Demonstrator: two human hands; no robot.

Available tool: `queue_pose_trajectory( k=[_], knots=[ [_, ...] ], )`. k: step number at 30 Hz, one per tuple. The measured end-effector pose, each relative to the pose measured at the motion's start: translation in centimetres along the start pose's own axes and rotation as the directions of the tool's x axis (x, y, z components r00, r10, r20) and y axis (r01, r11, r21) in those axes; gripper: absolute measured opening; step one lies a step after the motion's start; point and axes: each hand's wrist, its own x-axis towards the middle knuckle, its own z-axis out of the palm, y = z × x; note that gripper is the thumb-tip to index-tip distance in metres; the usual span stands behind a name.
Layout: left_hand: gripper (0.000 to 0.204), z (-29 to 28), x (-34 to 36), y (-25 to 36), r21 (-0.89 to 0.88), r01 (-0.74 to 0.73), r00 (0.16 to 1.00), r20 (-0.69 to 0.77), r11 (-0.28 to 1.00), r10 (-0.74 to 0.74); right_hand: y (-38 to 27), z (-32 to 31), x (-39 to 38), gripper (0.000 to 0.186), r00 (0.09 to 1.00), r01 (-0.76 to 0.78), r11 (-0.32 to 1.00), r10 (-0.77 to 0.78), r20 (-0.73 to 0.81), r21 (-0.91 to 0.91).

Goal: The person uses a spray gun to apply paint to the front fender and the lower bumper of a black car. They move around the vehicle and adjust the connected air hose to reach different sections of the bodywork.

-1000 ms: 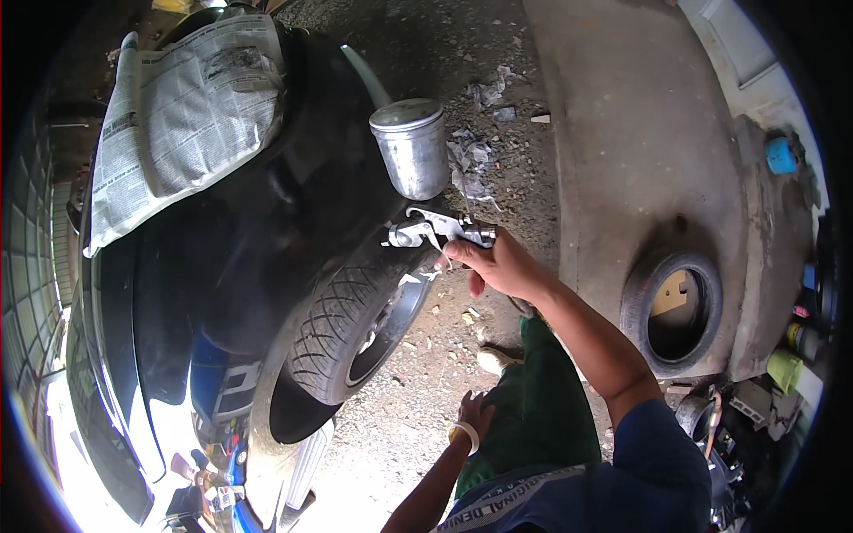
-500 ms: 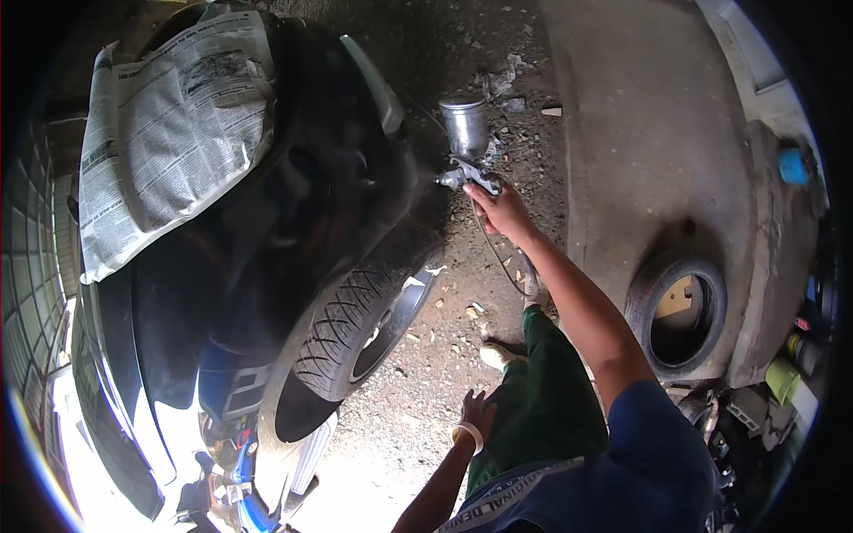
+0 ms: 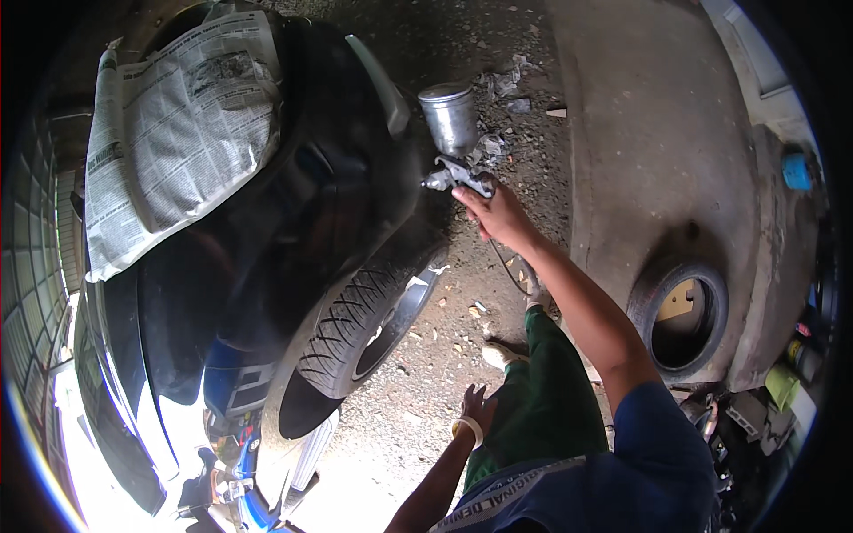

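From my feed, I see dense columns of small print and some larger headlines on the creased grey-white newspaper sheet (image 3: 187, 133) draped over the glossy black car body (image 3: 306, 209). I also make out capital letters along the greyish fabric band (image 3: 520, 489) across the dark blue shirt (image 3: 662, 435).

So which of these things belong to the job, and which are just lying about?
In use, it seems:
spray gun and its metal cup, in the right hand
black car body
newspaper draped over it

Apparently just lying about:
loose tire
blue container
crumpled scraps
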Motion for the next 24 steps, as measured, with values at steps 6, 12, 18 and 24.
queue_pose_trajectory(
  k=[6, 12, 18, 24],
  knots=[
    [0.062, -0.4, 0.3, 0.1, 0.037, -0.026, 1.000, -0.007, 0.999, 0.026, -4.8, 1.5, -6.0, 0.033, 0.982, 0.129, 0.990, -0.136, 0.133, 0.062],
    [0.062, -0.8, 0.7, 0.3, 0.041, -0.001, 1.000, 0.009, 0.999, 0.001, -7.2, 1.7, -8.2, 0.033, 0.953, 0.118, 0.984, -0.149, 0.264, 0.132],
    [0.063, -0.9, 1.0, 0.3, -0.002, 0.017, 1.000, 0.000, 1.000, -0.017, -3.5, 0.5, -3.1, 0.030, 0.981, 0.148, 0.989, -0.149, 0.123, 0.017],
    [0.063, -0.6, 1.1, -0.5, -0.003, -0.006, 0.999, -0.054, 1.000, 0.006, 0.6, -0.9, 2.5, 0.036, 0.996, 0.056, 0.996, -0.052, -0.069, 0.066]
  ],
)
